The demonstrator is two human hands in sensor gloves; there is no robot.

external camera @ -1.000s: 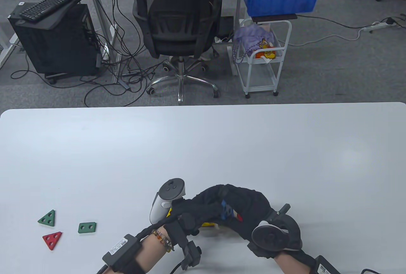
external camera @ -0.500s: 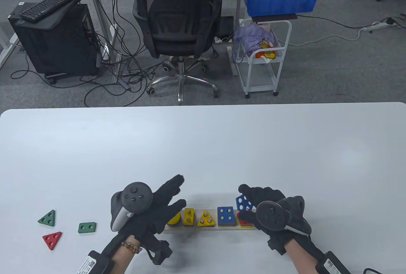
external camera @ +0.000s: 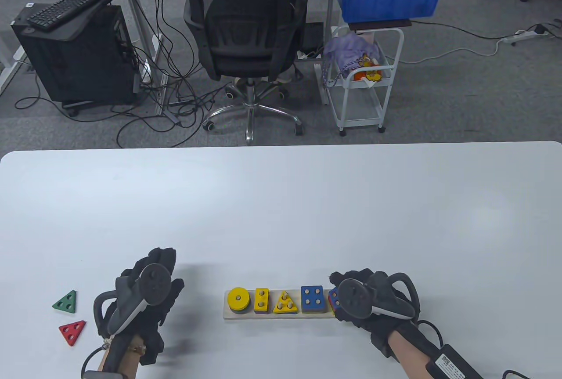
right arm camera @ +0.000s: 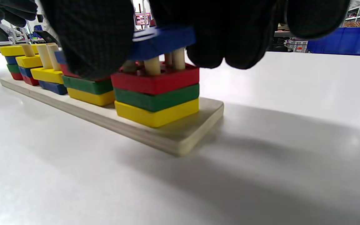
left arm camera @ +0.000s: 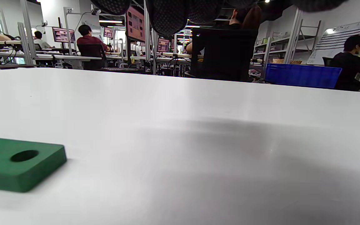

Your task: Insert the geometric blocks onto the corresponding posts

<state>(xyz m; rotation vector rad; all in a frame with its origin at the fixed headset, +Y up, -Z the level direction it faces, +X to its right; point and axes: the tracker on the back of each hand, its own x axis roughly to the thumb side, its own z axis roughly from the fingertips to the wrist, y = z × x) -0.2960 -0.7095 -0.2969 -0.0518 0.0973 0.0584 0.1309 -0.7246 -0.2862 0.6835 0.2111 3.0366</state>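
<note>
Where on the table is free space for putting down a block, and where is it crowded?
Free: the table beyond the wooden board, and between the left hand and that board. Crowded: near the green triangle and red triangle, and the board's right end under the right hand.

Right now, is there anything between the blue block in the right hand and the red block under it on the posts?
Nothing visible. The right hand holds the blue five-hole block on the wooden posts, above the red block; only bare posts show in the gap.
</note>
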